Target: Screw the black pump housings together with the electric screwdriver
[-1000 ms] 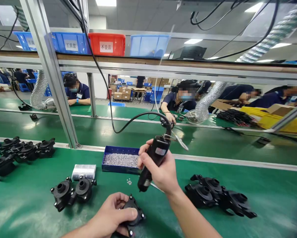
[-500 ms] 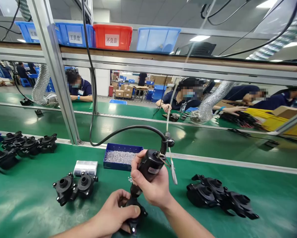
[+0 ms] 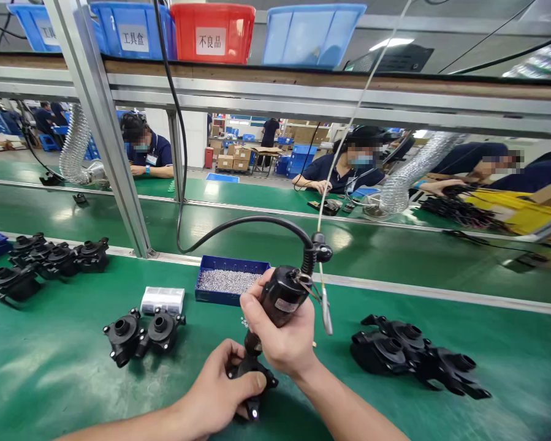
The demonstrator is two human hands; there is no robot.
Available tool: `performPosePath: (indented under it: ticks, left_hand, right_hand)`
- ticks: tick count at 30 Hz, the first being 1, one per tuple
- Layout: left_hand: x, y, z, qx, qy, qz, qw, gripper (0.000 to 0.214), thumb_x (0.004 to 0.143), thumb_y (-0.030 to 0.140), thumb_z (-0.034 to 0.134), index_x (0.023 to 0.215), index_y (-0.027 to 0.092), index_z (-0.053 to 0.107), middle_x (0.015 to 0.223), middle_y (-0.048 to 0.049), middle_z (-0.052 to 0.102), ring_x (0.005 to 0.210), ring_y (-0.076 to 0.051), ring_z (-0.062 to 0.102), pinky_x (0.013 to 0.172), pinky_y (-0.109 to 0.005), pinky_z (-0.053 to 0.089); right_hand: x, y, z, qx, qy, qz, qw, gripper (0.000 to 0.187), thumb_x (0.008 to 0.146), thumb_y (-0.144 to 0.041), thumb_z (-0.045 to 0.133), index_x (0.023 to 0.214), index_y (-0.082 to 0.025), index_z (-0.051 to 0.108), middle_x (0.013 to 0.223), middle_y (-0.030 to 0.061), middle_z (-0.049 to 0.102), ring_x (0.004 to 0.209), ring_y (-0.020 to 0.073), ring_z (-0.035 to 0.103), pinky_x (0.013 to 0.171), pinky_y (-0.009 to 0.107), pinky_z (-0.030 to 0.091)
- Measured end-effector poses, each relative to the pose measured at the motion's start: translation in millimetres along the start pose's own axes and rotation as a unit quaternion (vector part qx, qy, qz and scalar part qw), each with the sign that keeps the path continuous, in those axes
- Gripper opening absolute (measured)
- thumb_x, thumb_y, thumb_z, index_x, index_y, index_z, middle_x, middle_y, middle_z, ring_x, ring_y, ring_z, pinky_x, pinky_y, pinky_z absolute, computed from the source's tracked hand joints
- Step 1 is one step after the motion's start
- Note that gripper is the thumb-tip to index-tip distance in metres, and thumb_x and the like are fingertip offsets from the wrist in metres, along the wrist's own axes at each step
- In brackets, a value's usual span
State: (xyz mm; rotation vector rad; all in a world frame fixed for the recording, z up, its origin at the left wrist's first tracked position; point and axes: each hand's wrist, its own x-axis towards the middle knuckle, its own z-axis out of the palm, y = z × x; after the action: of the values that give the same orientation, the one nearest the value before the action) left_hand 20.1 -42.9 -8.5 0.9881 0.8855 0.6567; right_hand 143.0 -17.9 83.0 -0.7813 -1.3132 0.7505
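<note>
My right hand [image 3: 284, 334] is wrapped round a black electric screwdriver [image 3: 282, 300], which hangs from a cord and a black cable. Its lower end points down onto a black plastic housing [image 3: 253, 370] on the green bench. With thumb and fingers, my left hand [image 3: 222, 386] grips that housing from the left side; the screwdriver's tip is hidden. Just behind lies a blue tray [image 3: 217, 300] full of small metal screws, with a few loose screws [image 3: 244, 323] in front of it. Two more black housings [image 3: 123, 334] sit to the left.
Several black housings [image 3: 406, 349] lie at the right, and another group [image 3: 59, 257] at the far left. A white packet [image 3: 162, 300] rests behind the near pair. A metal post [image 3: 103, 122] rises at the left. Co-workers sit across the line, beyond a shelf of bins [image 3: 213, 33].
The camera view has tilted down slightly, so the scene sits higher and a little to the right. Both hands keep their hold on the screwdriver and the housing.
</note>
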Motion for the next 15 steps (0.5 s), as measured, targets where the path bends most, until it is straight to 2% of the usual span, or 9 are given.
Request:
performPosePath:
  ticks: [5, 10, 15]
  left_hand:
    - [0.8, -0.5, -0.3, 0.0, -0.003, 0.005, 1.0, 0.053, 0.071, 0.052, 0.086, 0.095, 0.019, 0.052, 0.092, -0.0025, 0.06, 0.068, -0.012, 0.059, 0.057, -0.027, 0.055]
    - [0.1, 0.6, 0.9, 0.0, 0.003, -0.013, 1.0, 0.055, 0.067, 0.05, 0.087, 0.096, 0.018, 0.053, 0.093, -0.0027, 0.062, 0.067, -0.012, 0.06, 0.054, -0.027, 0.055]
    - [5.7, 8.8, -6.2, 0.007, 0.022, -0.012, 1.0, 0.05, 0.067, 0.047, 0.086, 0.093, 0.019, 0.054, 0.08, 0.0026, 0.06, 0.062, -0.011, 0.056, 0.052, -0.025, 0.054]
  right_hand:
    - [-2.3, -8.8, 1.4, 0.008, -0.056, -0.048, 0.997, 0.018, 0.089, -0.015, 0.07, 0.096, -0.024, 0.056, 0.073, -0.0027, 0.059, 0.059, 0.0133, 0.056, 0.055, 0.027, 0.048]
    - [1.5, -1.6, 4.9, -0.024, 0.014, -0.032, 0.999, 0.017, 0.094, -0.021, 0.07, 0.098, -0.025, 0.054, 0.073, -0.0044, 0.057, 0.058, 0.0117, 0.054, 0.054, 0.025, 0.047]
    - [-2.1, -7.5, 3.4, -0.022, 0.027, -0.055, 0.998, 0.023, 0.094, -0.021, 0.072, 0.109, -0.027, 0.056, 0.08, -0.0027, 0.063, 0.058, 0.012, 0.057, 0.051, 0.024, 0.05]
